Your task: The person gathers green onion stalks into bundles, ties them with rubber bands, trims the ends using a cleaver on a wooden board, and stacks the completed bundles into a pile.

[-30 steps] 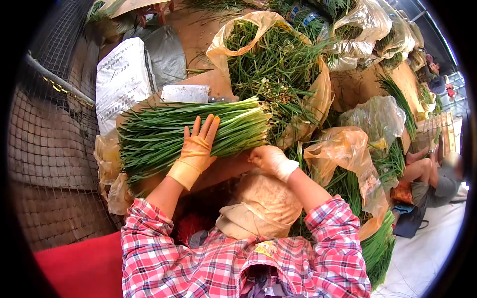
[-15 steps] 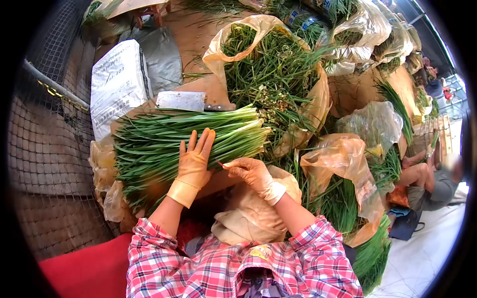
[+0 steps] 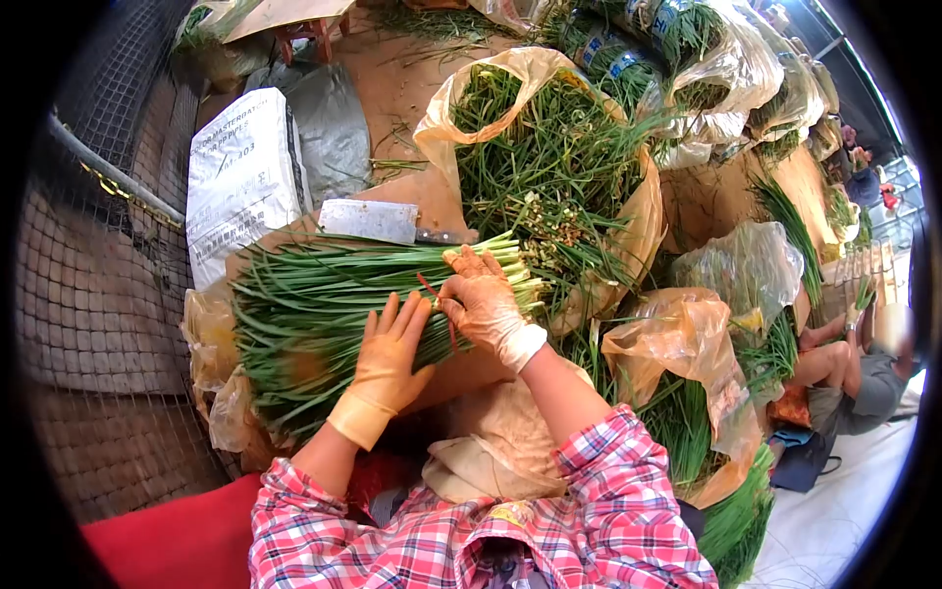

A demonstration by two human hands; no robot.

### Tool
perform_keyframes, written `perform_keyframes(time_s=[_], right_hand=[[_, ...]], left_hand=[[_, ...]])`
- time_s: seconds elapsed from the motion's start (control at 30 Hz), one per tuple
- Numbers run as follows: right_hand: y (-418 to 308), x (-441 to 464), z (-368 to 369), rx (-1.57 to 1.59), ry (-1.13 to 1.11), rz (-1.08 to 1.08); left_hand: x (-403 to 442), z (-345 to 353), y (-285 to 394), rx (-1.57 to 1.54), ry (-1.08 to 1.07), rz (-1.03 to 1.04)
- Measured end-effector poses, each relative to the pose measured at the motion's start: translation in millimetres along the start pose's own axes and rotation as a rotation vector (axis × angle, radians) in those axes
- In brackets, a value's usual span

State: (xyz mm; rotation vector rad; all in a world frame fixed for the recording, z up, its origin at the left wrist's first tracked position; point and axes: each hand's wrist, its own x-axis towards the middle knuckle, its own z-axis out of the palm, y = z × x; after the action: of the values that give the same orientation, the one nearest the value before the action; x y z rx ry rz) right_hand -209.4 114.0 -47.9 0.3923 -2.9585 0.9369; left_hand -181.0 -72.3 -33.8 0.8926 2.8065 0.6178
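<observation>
A wide bunch of green garlic chives lies in front of me, pale stem ends to the right. My left hand, in a pale rubber glove, rests on its near side with the fingers stretched out. Over the stems, near their pale ends, is my gloved right hand. Its thumb and fingers pinch a thin red tie, which lies across the bunch. Part of the tie is hidden under the right hand. Just beyond the bunch lies a cleaver with a dark handle.
A large open plastic bag of loose trimmings stands beyond the stem ends. To the left are a white printed sack and wire mesh. Bagged greens stand at my right. A person sits farther right.
My right hand has moved up and forward onto the stems, bringing the red tie over the bunch. My left hand has shifted slightly toward me and right, still spread on the leaves.
</observation>
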Motion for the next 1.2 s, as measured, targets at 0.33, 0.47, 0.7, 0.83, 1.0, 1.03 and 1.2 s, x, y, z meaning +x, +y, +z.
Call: perform_keyframes(time_s=[0.33,0.47,0.7,0.83,1.0,1.03,1.2], right_hand=[[0,-29,7,0.050,-0.028,0.057],[-1,-50,0,0.133,0.081,-0.035],[-7,-58,-7,-0.073,-0.229,-0.122],[1,-62,-2,-0.016,-0.241,-0.100],[-2,-61,-7,0.018,-0.240,-0.108],[-3,-61,-10,0.021,-0.261,-0.103],[0,-61,-8,0.068,-0.227,-0.105]], left_hand=[[118,17,-22,0.171,0.064,0.020],[87,37,-19,0.035,0.222,-0.035],[24,43,12,0.007,0.177,0.047],[39,23,12,-0.265,0.248,0.039],[76,17,-5,0.043,0.219,0.158],[79,24,-10,0.093,0.123,0.178],[56,21,-4,0.136,-0.067,0.133]])
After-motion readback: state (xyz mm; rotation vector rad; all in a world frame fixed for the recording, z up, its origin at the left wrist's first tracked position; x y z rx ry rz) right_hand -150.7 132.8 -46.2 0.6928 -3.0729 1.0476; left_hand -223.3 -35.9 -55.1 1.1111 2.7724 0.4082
